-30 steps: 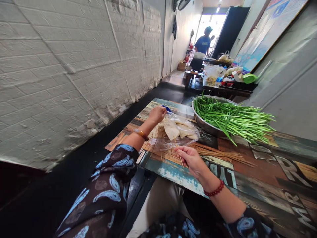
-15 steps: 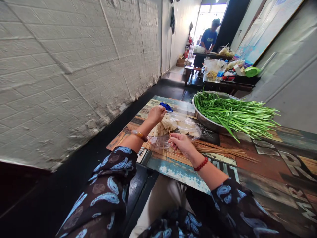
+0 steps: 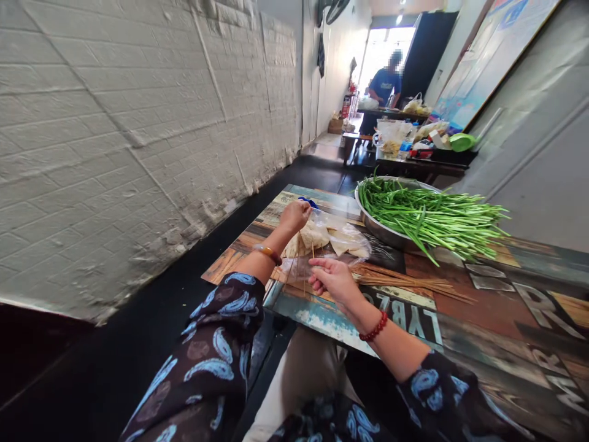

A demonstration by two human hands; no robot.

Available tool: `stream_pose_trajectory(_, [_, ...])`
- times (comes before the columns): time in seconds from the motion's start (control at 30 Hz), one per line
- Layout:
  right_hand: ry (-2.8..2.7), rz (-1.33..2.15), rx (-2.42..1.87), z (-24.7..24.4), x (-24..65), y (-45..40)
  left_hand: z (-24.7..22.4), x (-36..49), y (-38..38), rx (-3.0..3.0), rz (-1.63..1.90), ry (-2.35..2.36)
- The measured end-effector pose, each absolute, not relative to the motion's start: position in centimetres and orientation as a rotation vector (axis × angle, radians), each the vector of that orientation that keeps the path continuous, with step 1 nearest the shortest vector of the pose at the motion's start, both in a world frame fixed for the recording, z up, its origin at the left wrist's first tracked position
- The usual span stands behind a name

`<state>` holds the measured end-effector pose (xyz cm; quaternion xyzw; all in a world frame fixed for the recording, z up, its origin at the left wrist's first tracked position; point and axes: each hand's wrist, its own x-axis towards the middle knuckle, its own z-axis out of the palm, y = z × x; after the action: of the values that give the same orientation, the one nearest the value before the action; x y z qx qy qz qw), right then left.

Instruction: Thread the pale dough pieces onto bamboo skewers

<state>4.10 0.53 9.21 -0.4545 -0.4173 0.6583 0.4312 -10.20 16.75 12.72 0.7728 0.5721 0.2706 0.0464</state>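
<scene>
Okay, my right hand (image 3: 338, 285) pinches a skewer (image 3: 313, 250), left hand (image 3: 295, 215) closed, contents unclear; partway, I'd guess: pale sheets (image 3: 315, 234), loose sticks (image 3: 414, 282) remain.

Bare worktop (image 3: 478, 331) extends along the near edge, right of the right hand (image 3: 335, 283); lateral passage is available there at low height. The left corner also offers access. The plastic bag (image 3: 352, 236) obstructs the middle of the left part, with the left hand (image 3: 295, 216) above its left side. Loose sticks (image 3: 414, 281) lie right of the bag. The bowl (image 3: 384, 230) and overhanging green stalks (image 3: 455, 224) block the route to the far edge behind them.
</scene>
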Motion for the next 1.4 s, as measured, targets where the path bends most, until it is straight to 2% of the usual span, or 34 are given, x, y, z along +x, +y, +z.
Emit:
stream_pose_trajectory(0.13, [-0.998,1.683,-1.104,9.0,3.2,1.2,12.1,-10.5,16.4,2.430,0.738,1.725])
stream_pose_trajectory(0.27, [-1.249,1.677,-1.061,8.1,4.1,1.0,11.5,-11.3,15.6,2.439,0.674,1.671])
stream_pose_trajectory(0.5, [-1.703,1.128,-1.198,6.9,11.3,0.2,11.7,-11.4,10.2,2.351,0.997,1.647])
stream_pose_trajectory(0.7, [-1.856,0.692,-1.440,7.5,14.5,4.1,10.4,-7.6,4.9,2.353,0.836,1.414])
stream_pose_trajectory(0.83, [-1.730,0.699,-1.490,8.5,16.0,7.1,9.8,-4.7,3.9,2.369,0.673,1.359])
stream_pose_trajectory(1.03, [-1.616,0.847,-1.376,7.5,19.1,7.5,9.0,-1.3,4.0,2.378,0.624,1.433])
stream_pose_trajectory(1.27, [-1.610,0.827,-1.171,6.4,21.6,4.6,7.9,0.6,6.0,2.210,0.971,1.619])
stream_pose_trajectory(1.4, [-1.540,0.750,-1.193,6.0,23.5,2.9,8.1,1.2,7.3,2.252,0.830,1.704])
